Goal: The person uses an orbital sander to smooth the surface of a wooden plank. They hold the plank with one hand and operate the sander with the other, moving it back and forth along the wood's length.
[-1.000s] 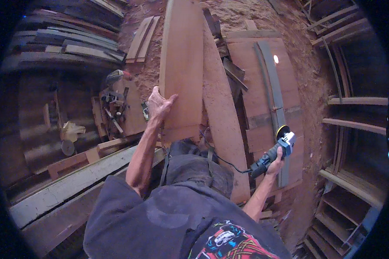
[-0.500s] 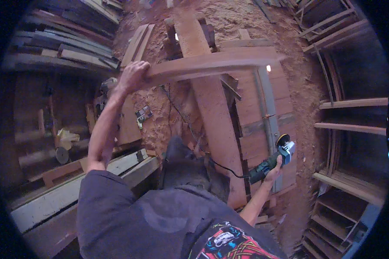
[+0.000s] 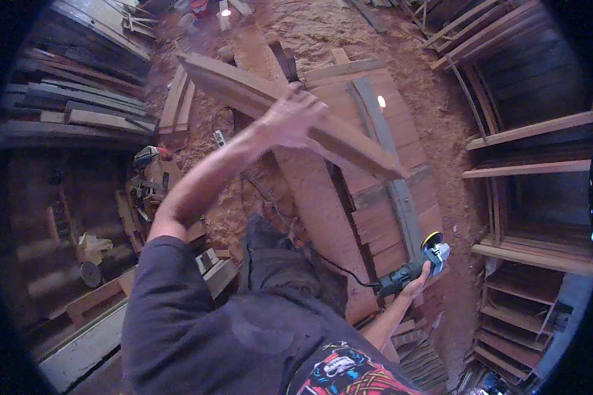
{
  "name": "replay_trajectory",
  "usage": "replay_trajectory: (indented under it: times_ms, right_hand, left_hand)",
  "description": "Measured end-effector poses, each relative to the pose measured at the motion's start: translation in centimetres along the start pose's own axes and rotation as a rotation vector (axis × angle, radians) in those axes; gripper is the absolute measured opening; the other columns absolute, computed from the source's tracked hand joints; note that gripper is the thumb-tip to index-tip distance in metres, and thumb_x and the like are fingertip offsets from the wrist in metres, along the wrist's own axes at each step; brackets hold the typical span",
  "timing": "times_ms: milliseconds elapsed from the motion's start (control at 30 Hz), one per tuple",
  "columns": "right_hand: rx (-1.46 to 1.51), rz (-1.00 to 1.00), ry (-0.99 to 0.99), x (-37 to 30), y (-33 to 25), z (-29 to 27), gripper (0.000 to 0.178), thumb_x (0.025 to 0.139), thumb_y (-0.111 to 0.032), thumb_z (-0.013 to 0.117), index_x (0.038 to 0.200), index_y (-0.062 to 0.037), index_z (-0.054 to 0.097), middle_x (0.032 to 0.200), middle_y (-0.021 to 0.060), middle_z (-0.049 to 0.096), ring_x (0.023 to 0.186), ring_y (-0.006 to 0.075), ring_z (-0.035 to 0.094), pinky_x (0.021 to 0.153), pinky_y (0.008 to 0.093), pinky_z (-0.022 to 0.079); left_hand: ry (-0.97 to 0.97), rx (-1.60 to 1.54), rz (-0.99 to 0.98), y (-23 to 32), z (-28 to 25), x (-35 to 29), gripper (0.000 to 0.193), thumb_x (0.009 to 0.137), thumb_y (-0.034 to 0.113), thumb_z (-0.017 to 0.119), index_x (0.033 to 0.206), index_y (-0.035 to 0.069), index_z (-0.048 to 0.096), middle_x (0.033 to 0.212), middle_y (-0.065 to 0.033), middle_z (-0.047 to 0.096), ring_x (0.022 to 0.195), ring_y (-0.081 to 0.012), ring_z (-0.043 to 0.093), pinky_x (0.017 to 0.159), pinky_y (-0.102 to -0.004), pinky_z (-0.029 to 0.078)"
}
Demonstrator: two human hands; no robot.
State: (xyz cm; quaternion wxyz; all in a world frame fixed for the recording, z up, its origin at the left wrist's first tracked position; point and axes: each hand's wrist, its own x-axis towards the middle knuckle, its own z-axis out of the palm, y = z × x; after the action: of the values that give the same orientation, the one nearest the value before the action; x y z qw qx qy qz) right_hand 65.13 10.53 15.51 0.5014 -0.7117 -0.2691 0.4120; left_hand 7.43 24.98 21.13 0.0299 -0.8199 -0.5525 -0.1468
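My left hand (image 3: 295, 117) is closed around the middle of a wooden plank (image 3: 359, 145). The plank slants from the upper left down to the right, raised over other boards. In my right hand (image 3: 416, 282) is an angle grinder (image 3: 400, 276) with a round, yellow-edged disc (image 3: 432, 239) at its head. From the tool's rear a black cord (image 3: 339, 264) runs back toward my legs. Whether the disc is spinning I cannot tell.
A long, dusty board (image 3: 313, 197) stretches away before me. To its right lie wide reddish boards (image 3: 408, 135) with a grey beam (image 3: 402, 204) across them. Timber (image 3: 89, 99) is stacked at the left; wooden racks (image 3: 534, 168) stand at the right. Sawdust (image 3: 323, 29) covers the ground.
My left hand has moved right, from the plank's left end to its middle. The plank has turned, its right end now lower and nearer. My right hand still holds the grinder, slightly lower.
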Motion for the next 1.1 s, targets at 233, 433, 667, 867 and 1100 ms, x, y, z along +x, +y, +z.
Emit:
replay_trajectory:
  times_ms: [233, 433, 667, 867, 1100]
  right_hand:
    - [0.088, 0.021, 0.054, -1.8, -0.9, 1.5, 0.055, 0.099, -0.051, 0.067, 0.118, 0.0009, 0.062, 0.095, 0.0125, 0.066, 0.075, 0.0274, 0.068, 0.065, 0.0398, 0.06]
    - [0.133, 0.152, 0.027, -2.3, -2.0, 1.7, 0.057, 0.099, -0.056, 0.066, 0.113, -0.0013, 0.062, 0.093, 0.0117, 0.066, 0.073, 0.0283, 0.069, 0.064, 0.042, 0.06]
    - [0.126, 0.111, -0.035, -1.8, -1.7, 0.4, 0.054, 0.099, -0.054, 0.065, 0.113, -0.0019, 0.062, 0.092, 0.0115, 0.066, 0.072, 0.0271, 0.069, 0.063, 0.04, 0.059]
    - [0.112, 0.113, -0.029, -2.1, -1.9, 1.3, 0.055, 0.099, -0.053, 0.066, 0.115, -0.001, 0.062, 0.092, 0.0114, 0.066, 0.071, 0.0267, 0.068, 0.062, 0.0398, 0.059]
    - [0.068, 0.141, 0.11, -3.8, -2.3, 0.2, 0.057, 0.098, -0.052, 0.067, 0.12, 0.0004, 0.06, 0.093, 0.0129, 0.066, 0.073, 0.0282, 0.068, 0.063, 0.0416, 0.06]
  left_hand:
    - [0.011, -0.098, -0.027, 4.8, 5.8, 3.1, 0.068, 0.089, 0.072, 0.067, 0.112, 0.009, 0.071, 0.109, -0.0082, 0.071, 0.104, -0.0249, 0.07, 0.097, -0.0439, 0.052]
    - [0.052, -0.208, 0.086, 4.4, 6.3, 2.6, 0.047, 0.104, 0.051, 0.056, 0.09, 0.012, 0.077, 0.093, -0.0067, 0.075, 0.095, -0.0256, 0.073, 0.092, -0.0419, 0.056]
    - [-0.27, -0.218, 0.064, 4.2, 6.4, 8.0, 0.047, 0.107, 0.038, 0.048, 0.084, 0.011, 0.077, 0.096, -0.0092, 0.078, 0.096, -0.0307, 0.074, 0.095, -0.0486, 0.054]
    - [-0.4, -0.217, 0.076, 2.1, 13.6, 11.6, 0.038, 0.101, 0.037, 0.054, 0.086, 0.013, 0.079, 0.095, -0.01, 0.078, 0.094, -0.0336, 0.074, 0.093, -0.0458, 0.054]
    - [-0.449, -0.19, 0.221, 1.4, 24.6, 10.5, 0.027, 0.092, 0.031, 0.061, 0.086, 0.014, 0.081, 0.097, -0.011, 0.08, 0.097, -0.0342, 0.076, 0.081, -0.0487, 0.059]
